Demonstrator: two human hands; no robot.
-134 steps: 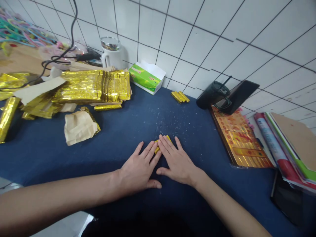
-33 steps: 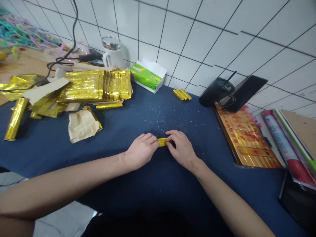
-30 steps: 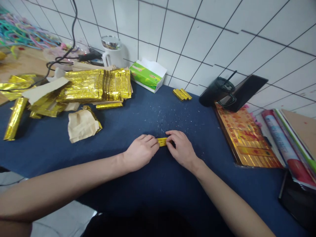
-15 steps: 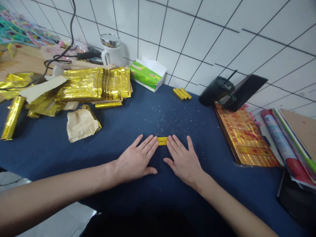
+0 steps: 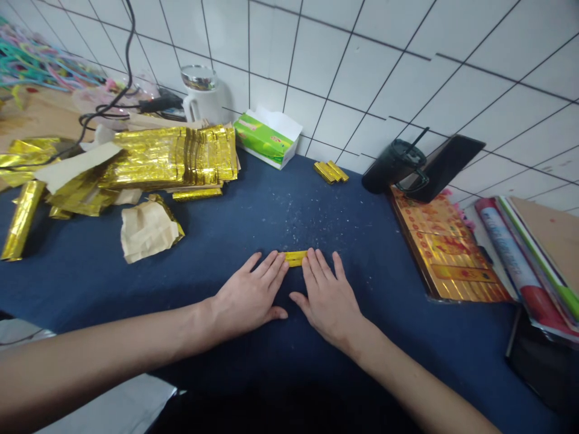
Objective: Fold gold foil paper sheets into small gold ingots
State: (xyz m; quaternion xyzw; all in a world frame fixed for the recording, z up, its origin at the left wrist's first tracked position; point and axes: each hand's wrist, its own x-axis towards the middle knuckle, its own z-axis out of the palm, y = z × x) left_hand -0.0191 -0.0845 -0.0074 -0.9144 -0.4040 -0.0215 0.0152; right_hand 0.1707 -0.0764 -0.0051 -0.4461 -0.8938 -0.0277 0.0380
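Note:
A small folded strip of gold foil paper lies on the dark blue cloth in front of me. My left hand lies flat with its fingers stretched out, the fingertips pressing the strip's left end. My right hand is also flat and spread, its fingertips on the strip's right end. Neither hand grips anything.
A stack of gold foil sheets and loose gold pieces sit at the back left, beside crumpled tan paper. Further back stand a white mug and a green tissue box. Three folded gold bars, a black cup, a gold printed pack lie right.
A second ago both hands were curled, pinching the gold strip's ends. Now the fingers are stretched flat and press the strip onto the cloth.

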